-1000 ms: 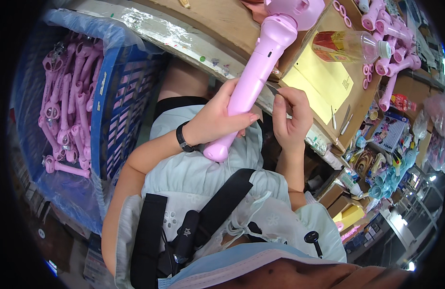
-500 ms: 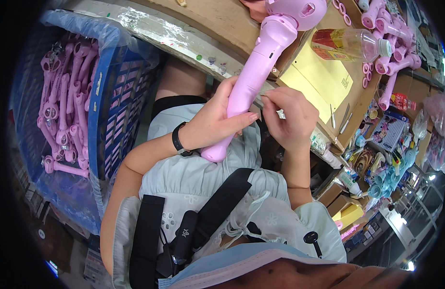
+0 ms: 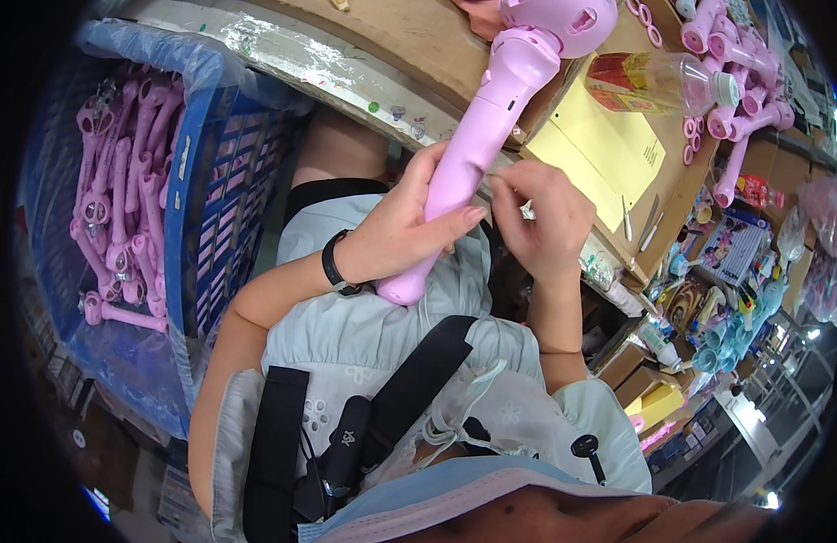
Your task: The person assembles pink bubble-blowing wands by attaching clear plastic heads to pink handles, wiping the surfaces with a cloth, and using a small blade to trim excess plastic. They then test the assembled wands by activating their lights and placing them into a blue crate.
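A pink plastic toy wand (image 3: 477, 136) with a long handle and a round, hollow head slants from my lap up over the table edge. My left hand (image 3: 409, 222) is closed around the lower handle, thumb lying across it. Close to the handle's right side, my right hand (image 3: 550, 217) is curled, thumb and forefinger pinched together at the handle's edge. Whatever sits in that pinch, if anything, is too small to make out. A shiny bit shows by its curled fingers.
At left stands a blue plastic basket (image 3: 178, 217) lined with clear film, holding several pink wand parts (image 3: 119, 208). On the table lie yellow paper (image 3: 608, 149), a clear bottle (image 3: 658, 83) on its side, thin tools (image 3: 652, 232) and more pink handles (image 3: 749, 54).
My right hand has shifted slightly left, with its pinched fingertips closer against the handle. My left hand and the wand have hardly moved.
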The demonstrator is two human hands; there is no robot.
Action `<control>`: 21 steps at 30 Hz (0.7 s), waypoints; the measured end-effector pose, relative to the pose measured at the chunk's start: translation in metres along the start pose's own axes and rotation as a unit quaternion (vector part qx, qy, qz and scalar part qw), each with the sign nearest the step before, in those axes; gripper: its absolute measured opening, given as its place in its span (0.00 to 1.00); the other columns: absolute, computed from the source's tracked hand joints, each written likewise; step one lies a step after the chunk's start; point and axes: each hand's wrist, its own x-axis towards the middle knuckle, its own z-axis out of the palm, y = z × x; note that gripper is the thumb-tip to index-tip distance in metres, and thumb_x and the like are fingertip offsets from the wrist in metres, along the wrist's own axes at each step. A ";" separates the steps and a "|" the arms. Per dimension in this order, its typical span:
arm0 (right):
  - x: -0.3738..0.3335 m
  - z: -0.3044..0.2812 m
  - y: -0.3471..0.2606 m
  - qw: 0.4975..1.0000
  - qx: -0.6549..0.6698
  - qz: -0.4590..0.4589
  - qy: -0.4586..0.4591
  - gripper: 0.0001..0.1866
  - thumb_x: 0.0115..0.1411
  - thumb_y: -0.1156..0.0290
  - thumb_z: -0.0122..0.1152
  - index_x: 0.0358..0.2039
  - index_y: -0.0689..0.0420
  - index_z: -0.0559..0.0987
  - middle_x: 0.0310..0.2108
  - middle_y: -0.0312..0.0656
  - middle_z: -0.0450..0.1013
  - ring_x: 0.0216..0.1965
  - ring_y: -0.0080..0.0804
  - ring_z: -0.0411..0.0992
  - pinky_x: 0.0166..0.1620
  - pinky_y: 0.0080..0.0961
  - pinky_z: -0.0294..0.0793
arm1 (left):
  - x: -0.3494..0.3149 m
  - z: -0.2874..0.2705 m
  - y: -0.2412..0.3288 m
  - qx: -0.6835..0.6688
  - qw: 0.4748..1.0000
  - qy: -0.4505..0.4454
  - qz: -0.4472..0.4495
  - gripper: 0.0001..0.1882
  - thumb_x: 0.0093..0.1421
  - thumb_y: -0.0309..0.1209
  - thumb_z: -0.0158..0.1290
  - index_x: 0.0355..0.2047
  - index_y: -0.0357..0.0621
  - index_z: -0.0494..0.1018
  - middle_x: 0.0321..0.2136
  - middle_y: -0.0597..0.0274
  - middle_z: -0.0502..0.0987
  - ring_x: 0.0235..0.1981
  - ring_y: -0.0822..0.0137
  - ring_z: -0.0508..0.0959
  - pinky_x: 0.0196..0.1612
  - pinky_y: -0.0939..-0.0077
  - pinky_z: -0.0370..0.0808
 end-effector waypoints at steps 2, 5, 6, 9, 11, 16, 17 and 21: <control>-0.001 0.000 0.000 0.999 -0.009 0.037 0.018 0.10 0.41 0.79 0.67 0.26 0.57 0.76 0.23 0.40 0.74 0.21 0.33 0.73 0.25 0.24 0.71 | 0.000 0.000 -0.001 0.002 1.000 -0.004 -0.004 0.35 0.60 0.34 0.53 0.59 0.38 0.45 0.36 0.60 0.68 0.26 0.78 0.71 0.27 0.83 0.72; -0.001 0.001 0.001 1.000 -0.016 0.008 0.019 0.10 0.41 0.79 0.67 0.26 0.56 0.76 0.23 0.39 0.74 0.22 0.33 0.72 0.25 0.26 0.71 | 0.000 0.000 -0.002 -0.003 1.000 0.003 0.004 0.35 0.60 0.34 0.53 0.59 0.38 0.46 0.36 0.60 0.68 0.26 0.78 0.71 0.27 0.83 0.72; -0.001 0.001 0.001 1.000 -0.012 0.009 0.019 0.10 0.41 0.79 0.67 0.26 0.56 0.76 0.23 0.39 0.74 0.22 0.33 0.72 0.25 0.26 0.71 | 0.000 0.000 -0.002 -0.001 1.000 0.000 0.006 0.35 0.60 0.34 0.53 0.59 0.37 0.45 0.36 0.61 0.68 0.26 0.78 0.71 0.27 0.83 0.72; -0.002 0.002 0.001 0.999 -0.025 0.009 0.027 0.11 0.41 0.79 0.67 0.26 0.56 0.76 0.23 0.39 0.74 0.22 0.33 0.73 0.25 0.26 0.71 | 0.000 -0.001 -0.002 -0.003 1.000 -0.005 0.002 0.35 0.60 0.34 0.53 0.59 0.37 0.45 0.36 0.61 0.68 0.26 0.78 0.71 0.28 0.83 0.72; -0.002 0.003 0.001 0.999 -0.006 -0.024 0.026 0.11 0.41 0.79 0.68 0.27 0.56 0.76 0.23 0.39 0.74 0.22 0.33 0.73 0.25 0.25 0.71 | 0.000 0.000 -0.002 -0.012 1.000 -0.001 0.008 0.35 0.60 0.34 0.53 0.59 0.37 0.45 0.36 0.61 0.68 0.26 0.78 0.71 0.28 0.83 0.72; -0.003 0.004 0.002 0.999 -0.021 0.017 0.038 0.11 0.41 0.79 0.68 0.27 0.57 0.76 0.23 0.40 0.74 0.22 0.34 0.73 0.24 0.25 0.71 | 0.000 0.000 -0.002 -0.013 1.000 -0.004 0.001 0.35 0.60 0.35 0.53 0.59 0.38 0.45 0.35 0.61 0.68 0.26 0.78 0.71 0.28 0.83 0.72; -0.003 0.004 0.002 0.999 -0.012 -0.003 0.035 0.11 0.41 0.79 0.68 0.27 0.57 0.76 0.23 0.40 0.74 0.22 0.34 0.73 0.24 0.25 0.71 | 0.000 0.000 -0.002 -0.016 1.000 -0.002 -0.002 0.35 0.60 0.35 0.53 0.59 0.38 0.45 0.35 0.61 0.68 0.26 0.78 0.71 0.28 0.83 0.72; -0.002 0.005 0.000 0.999 -0.024 0.021 0.042 0.10 0.42 0.79 0.67 0.26 0.58 0.76 0.23 0.40 0.74 0.21 0.34 0.73 0.24 0.25 0.71 | 0.000 -0.001 -0.003 -0.012 1.000 -0.004 0.002 0.35 0.60 0.35 0.53 0.59 0.38 0.46 0.35 0.62 0.68 0.26 0.78 0.71 0.27 0.83 0.72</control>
